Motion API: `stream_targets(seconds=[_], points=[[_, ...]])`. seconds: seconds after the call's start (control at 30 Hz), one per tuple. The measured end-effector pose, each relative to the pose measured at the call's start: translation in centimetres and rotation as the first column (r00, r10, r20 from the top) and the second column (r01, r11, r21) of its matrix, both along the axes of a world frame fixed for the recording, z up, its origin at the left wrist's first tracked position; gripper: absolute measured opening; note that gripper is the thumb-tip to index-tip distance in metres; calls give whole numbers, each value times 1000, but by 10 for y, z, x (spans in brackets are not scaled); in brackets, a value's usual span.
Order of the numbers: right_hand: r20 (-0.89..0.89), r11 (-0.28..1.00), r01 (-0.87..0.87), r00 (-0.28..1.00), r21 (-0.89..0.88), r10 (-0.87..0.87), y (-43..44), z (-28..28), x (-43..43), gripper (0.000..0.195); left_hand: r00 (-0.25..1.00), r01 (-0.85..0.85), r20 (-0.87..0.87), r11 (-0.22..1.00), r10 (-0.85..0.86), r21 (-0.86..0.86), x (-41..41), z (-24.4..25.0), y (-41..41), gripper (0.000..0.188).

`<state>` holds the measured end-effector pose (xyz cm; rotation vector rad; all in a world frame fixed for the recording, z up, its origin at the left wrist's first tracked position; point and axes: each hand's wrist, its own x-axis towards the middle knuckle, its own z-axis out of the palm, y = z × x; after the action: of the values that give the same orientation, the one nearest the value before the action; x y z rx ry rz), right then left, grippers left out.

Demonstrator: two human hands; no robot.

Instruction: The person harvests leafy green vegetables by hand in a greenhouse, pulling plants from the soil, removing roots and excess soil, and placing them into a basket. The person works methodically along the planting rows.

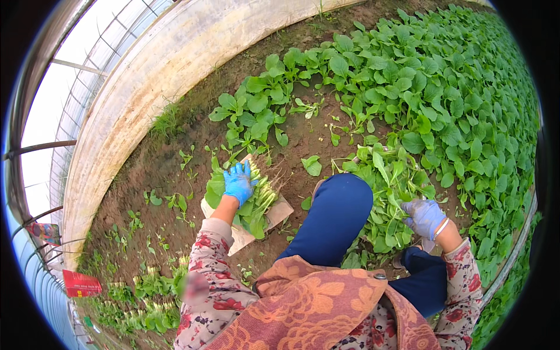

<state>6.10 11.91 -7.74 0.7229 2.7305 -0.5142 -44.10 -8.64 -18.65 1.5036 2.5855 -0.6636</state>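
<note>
My left hand [239, 183], in a blue glove, lies with spread fingers on top of a stack of leafy green seedlings [265, 192]. Pale stems and thin roots of the stack point right, while its leaves face left and toward me. Beneath it is a flat, light-coloured board [281, 211] on the soil. On my other side, a loose heap of pulled greens [385, 188] lies beside my knee. My right hand [424, 217], in a paler, soiled glove, touches the heap's right edge with curled fingers; whether they grip a plant is hidden.
Dense leafy plants [437, 83] grow ahead and to the right. Bare soil [302, 135] with scattered seedlings lies before me. Several bundled greens [151, 280] stand at lower left, near a red packet [81, 283]. A plastic greenhouse wall [144, 92] curves along the left.
</note>
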Motion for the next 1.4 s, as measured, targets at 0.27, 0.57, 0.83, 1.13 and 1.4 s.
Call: stream_targets(seconds=[0.27,0.57,0.83,1.13,1.4], points=[[42,1000,24,999,-6,-24,1,6,0,26,980,-89,148,953,136,-289,-9,49,40,102],[0,1000,19,1000,-1,-19,3,-2,2,27,849,-257,389,923,357,-287,-29,23,66,139],[22,999,24,999,-30,-23,5,-4,-1,25,921,-203,321,975,220,-85,-16,0,48,118],[71,999,26,997,-34,-24,4,-9,-1,26,952,-177,277,971,128,161,-9,-21,31,100],[65,999,25,998,-41,-23,3,-12,-4,26,968,-133,242,953,66,273,-4,-28,24,94]])
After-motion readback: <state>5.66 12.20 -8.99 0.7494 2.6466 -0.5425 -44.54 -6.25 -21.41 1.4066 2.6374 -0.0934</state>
